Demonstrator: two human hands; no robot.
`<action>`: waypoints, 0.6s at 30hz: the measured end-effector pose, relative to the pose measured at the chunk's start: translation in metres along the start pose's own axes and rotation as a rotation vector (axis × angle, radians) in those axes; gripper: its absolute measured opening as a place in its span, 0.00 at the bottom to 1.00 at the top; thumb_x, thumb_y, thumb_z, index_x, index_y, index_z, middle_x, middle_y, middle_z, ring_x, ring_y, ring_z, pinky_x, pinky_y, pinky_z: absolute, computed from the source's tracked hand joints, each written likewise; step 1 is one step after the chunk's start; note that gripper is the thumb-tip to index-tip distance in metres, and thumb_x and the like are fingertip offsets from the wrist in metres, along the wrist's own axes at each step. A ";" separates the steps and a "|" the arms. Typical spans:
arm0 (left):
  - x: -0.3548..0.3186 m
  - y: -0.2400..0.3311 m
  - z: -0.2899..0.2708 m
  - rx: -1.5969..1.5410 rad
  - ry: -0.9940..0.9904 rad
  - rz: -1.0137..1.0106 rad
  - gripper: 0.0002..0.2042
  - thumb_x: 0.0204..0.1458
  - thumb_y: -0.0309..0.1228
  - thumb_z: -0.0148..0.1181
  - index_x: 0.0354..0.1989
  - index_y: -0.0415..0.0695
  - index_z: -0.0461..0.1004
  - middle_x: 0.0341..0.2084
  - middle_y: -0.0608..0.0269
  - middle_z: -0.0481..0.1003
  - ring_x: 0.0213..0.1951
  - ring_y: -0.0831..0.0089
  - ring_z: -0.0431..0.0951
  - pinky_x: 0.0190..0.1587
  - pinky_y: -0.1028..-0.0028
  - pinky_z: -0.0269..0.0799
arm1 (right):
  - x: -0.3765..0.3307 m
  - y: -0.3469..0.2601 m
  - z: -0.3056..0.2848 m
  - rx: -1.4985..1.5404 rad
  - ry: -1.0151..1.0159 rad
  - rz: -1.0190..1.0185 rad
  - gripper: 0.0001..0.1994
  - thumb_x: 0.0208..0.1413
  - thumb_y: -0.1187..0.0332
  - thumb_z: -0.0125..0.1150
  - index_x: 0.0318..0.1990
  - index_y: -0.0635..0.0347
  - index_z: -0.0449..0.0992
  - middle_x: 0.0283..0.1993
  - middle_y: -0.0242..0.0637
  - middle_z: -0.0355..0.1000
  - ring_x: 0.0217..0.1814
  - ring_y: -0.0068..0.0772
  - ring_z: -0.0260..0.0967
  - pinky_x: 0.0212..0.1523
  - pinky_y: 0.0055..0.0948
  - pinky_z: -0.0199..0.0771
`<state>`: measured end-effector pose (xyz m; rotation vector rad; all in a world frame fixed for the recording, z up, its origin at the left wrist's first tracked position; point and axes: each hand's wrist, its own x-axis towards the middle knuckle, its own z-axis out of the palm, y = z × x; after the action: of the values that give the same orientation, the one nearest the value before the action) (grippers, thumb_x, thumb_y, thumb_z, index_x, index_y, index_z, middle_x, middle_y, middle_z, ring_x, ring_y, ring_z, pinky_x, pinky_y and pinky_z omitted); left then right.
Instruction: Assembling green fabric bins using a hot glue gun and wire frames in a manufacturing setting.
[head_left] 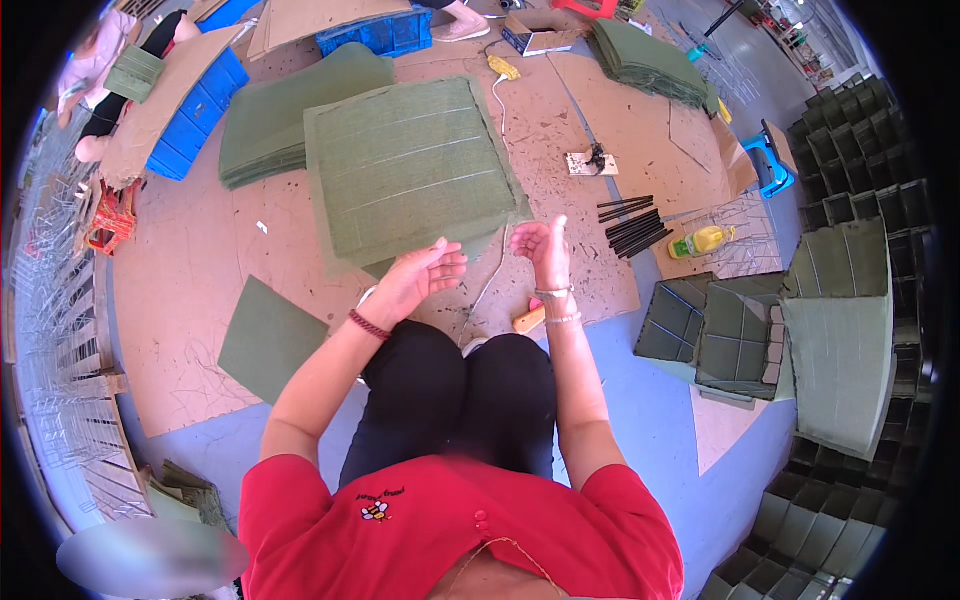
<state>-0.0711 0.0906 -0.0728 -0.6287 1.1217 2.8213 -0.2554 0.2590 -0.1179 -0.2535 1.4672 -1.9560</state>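
On the R side of the floor, nr a bank of stacked mesh boxes (860,140), sits a divided green box (733,330), open-topped, w/ pinkish blocks (774,345) along its R side; can't tell what they are. Top L, a blue crate (195,118) has cardboard (160,95) over it, so its contents are hidden; a 2nd crate (375,35) is likewise covered. Wired green sheet (415,165) lies flat just beyond both hands, pale wires across it. L hand (425,278) is at its near edge, fingers loosely spread, holding nothing; contact unclear. R hand (542,250) is just off the near R corner, palm turned in, fingers half curled, thumb up, also free. Pale cord (488,285) runs on the board btwn the hands; wood-handled tool (528,320) nr R wrist. Sheet stack (265,130) abuts far L; loose green piece (268,340) by L forearm. Further R: black rods (635,235), yellow bottle (703,240).
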 end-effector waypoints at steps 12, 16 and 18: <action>0.024 -0.011 0.026 -0.056 0.203 0.045 0.16 0.52 0.43 0.55 0.39 0.42 0.71 0.34 0.62 0.75 0.37 0.76 0.75 0.40 0.77 0.71 | -0.001 -0.015 0.035 -0.063 0.082 -0.108 0.13 0.52 0.59 0.59 0.27 0.61 0.73 0.23 0.34 0.72 0.22 0.22 0.68 0.27 0.20 0.66; 0.031 -0.014 0.030 -0.049 0.206 0.045 0.16 0.52 0.43 0.55 0.39 0.42 0.71 0.35 0.62 0.75 0.37 0.76 0.75 0.40 0.77 0.71 | -0.003 -0.016 0.037 -0.101 0.085 -0.154 0.09 0.52 0.65 0.59 0.25 0.60 0.73 0.22 0.32 0.72 0.22 0.20 0.67 0.26 0.19 0.65; 0.035 -0.015 0.031 -0.076 0.208 0.054 0.15 0.52 0.42 0.55 0.39 0.41 0.71 0.35 0.62 0.75 0.37 0.76 0.75 0.40 0.78 0.71 | -0.005 -0.016 0.037 -0.106 0.091 -0.157 0.08 0.51 0.66 0.59 0.25 0.60 0.73 0.22 0.32 0.72 0.22 0.20 0.67 0.26 0.19 0.65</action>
<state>-0.1113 0.1184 -0.0757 -0.9302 1.0783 2.9106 -0.2383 0.2359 -0.0898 -0.3396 1.6566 -2.0385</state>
